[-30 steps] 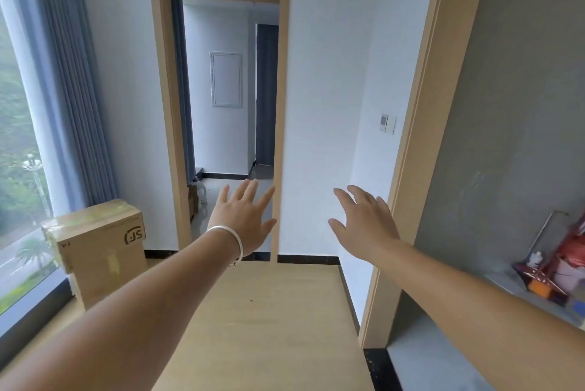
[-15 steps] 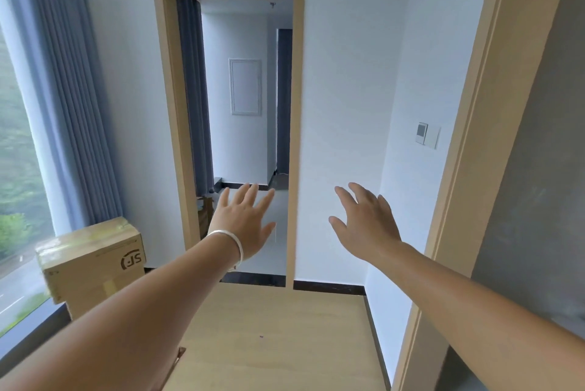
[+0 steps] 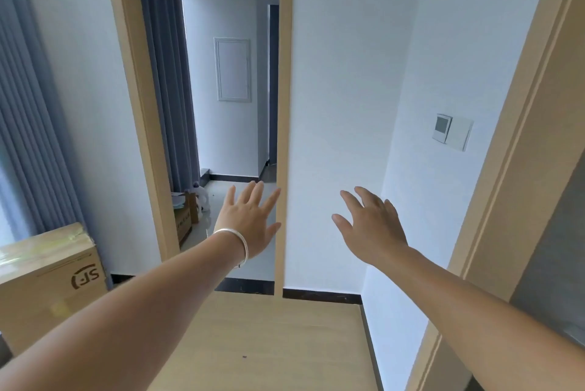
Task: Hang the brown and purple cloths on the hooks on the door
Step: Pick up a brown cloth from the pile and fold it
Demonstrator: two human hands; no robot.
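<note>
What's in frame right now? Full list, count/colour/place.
Doorway: 1, light wood frame, centre, open to a further room.
Curtain: 1, grey-blue, far left.
Inner curtain: 1, grey-blue, just inside the doorway, left.
Box: 1, brown cardboard, lower left by the curtain.
Small box: 1, brown, on the floor past the doorway.
Bottle: 1, white, beside the small box.
Wall panel: 1, white, far room's back wall.
Switch plate: 1, white, right wall.
Second frame: 1, light wood, right edge.
Floor: light wood, bottom centre.
Cloths, hooks: none in view.
Bracelet: 1, silver, left wrist.
Left hand: open, empty, raised before the doorway.
Right hand: open, empty, before the white wall.
</note>
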